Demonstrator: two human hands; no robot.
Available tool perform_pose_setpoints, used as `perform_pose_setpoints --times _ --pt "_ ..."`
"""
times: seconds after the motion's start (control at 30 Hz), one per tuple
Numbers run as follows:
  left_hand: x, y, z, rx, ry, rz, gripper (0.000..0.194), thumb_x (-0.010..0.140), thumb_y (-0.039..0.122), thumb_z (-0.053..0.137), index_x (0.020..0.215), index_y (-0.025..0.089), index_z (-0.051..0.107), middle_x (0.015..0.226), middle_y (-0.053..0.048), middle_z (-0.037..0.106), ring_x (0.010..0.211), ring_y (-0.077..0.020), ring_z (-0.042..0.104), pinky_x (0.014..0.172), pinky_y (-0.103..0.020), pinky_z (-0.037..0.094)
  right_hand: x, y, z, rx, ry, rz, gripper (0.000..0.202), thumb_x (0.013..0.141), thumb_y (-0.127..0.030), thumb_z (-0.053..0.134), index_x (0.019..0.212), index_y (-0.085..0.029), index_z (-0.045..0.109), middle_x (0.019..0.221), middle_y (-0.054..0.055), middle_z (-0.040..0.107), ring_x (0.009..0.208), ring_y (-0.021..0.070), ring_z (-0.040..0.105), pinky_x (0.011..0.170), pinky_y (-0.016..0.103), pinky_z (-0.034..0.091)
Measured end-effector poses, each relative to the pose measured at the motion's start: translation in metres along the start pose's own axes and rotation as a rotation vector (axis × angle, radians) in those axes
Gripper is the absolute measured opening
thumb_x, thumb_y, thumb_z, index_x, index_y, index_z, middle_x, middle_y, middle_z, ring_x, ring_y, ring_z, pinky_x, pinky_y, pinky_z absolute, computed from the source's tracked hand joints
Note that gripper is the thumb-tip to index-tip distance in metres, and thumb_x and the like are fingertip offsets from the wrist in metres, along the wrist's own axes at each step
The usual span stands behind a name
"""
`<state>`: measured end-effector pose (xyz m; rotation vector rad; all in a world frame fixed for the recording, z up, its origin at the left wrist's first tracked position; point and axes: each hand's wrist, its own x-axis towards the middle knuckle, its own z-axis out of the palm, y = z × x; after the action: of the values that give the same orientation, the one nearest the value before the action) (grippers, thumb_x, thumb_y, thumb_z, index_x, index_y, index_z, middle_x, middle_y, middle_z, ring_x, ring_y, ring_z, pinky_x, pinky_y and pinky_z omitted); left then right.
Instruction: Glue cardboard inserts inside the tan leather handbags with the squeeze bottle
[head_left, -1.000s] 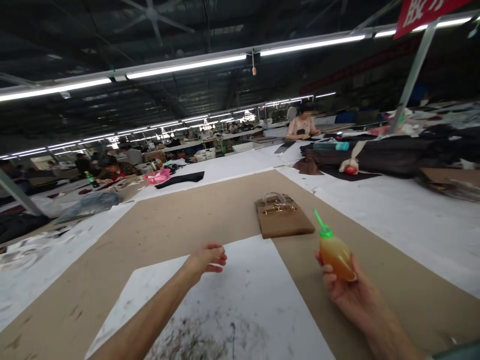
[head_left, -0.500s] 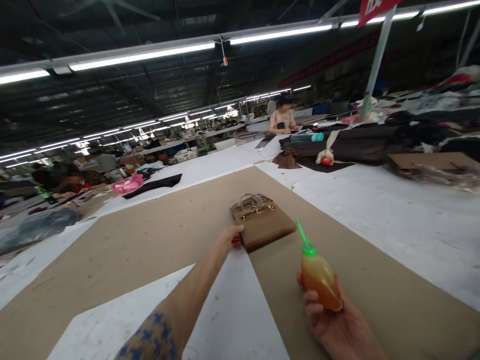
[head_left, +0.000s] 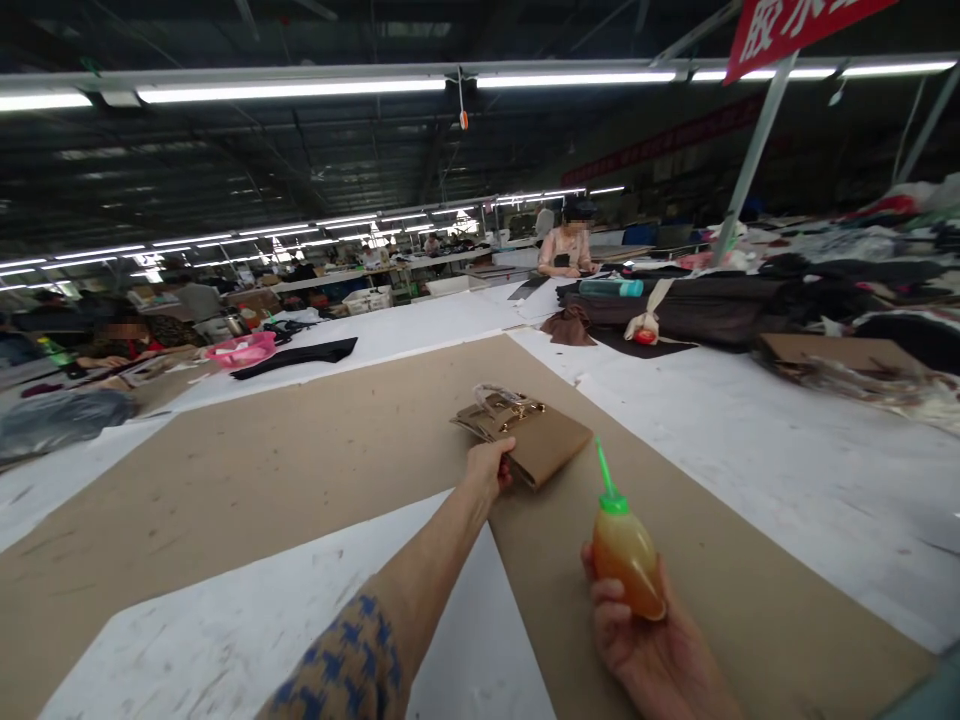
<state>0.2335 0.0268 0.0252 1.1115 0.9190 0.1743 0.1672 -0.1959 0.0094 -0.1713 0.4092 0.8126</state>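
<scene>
Bag piece (head_left: 553,442): pinched between left fingers (head_left: 505,463), apparently mid-positioning. Bottle (head_left: 627,560): clasped within right fingers (head_left: 609,592); next move likely needed steadiness.

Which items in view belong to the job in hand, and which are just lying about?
Job in hand:
- brown bag, edge gripped by the left hand
- squeeze bottle with green nozzle, in the right hand

Apparently just lying about:
- pink basin
- black cloth piece
- teal cylinder
- crumpled brown cloth
</scene>
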Motion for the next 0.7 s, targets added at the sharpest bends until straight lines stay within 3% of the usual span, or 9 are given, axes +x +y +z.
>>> perform_pose_setpoints --times 0.13,0.3,0.47,0.7 --pt "-0.019 0.015 -0.023 0.042 0.024 0.203 0.009 0.072 0.019 0.058 0.065 0.014 0.052 0.053 0.003 0.049 0.043 -0.0077 0.043 0.045 -0.02 0.036 0.002 -0.001 -0.002 -0.033 -0.062 -0.007 0.065 0.062 -0.014 0.081 0.119 -0.016 0.048 0.11 0.015 0.052 0.069 0.0113 0.048 0.054 0.021 0.047" --pt "-0.068 0.053 -0.092 0.193 0.079 0.475 0.014 0.064 0.025 0.064 0.059 0.014 0.058 0.052 0.002 0.051 0.051 -0.0092 0.046 0.046 -0.02 0.03 0.006 -0.004 -0.011 -0.097 -0.082 -0.039 0.069 0.064 -0.014 0.079 0.124 -0.02 0.046 0.112 0.013 0.05 0.07 0.0116 0.049 0.055 0.022 0.049" --pt "-0.138 0.063 -0.16 0.602 0.15 0.639 0.022 0.07 0.033 0.054 0.055 0.016 0.053 0.049 0.003 0.048 0.051 -0.012 0.046 0.046 -0.023 0.025 0.012 -0.011 -0.02 -0.169 -0.131 -0.058 0.066 0.068 -0.017 0.074 0.128 -0.023 0.047 0.116 0.013 0.048 0.07 0.012 0.05 0.056 0.023 0.051" --pt "-0.253 0.064 -0.229 1.128 0.369 0.736 0.026 0.073 0.026 0.044 0.049 0.017 0.038 0.047 0.003 0.034 0.047 -0.0097 0.035 0.047 -0.024 0.018 0.022 -0.019 -0.022 -0.348 -0.139 -0.087 0.046 0.078 -0.025 0.055 0.124 -0.022 0.051 0.117 0.015 0.048 0.068 0.0132 0.051 0.053 0.024 0.051"
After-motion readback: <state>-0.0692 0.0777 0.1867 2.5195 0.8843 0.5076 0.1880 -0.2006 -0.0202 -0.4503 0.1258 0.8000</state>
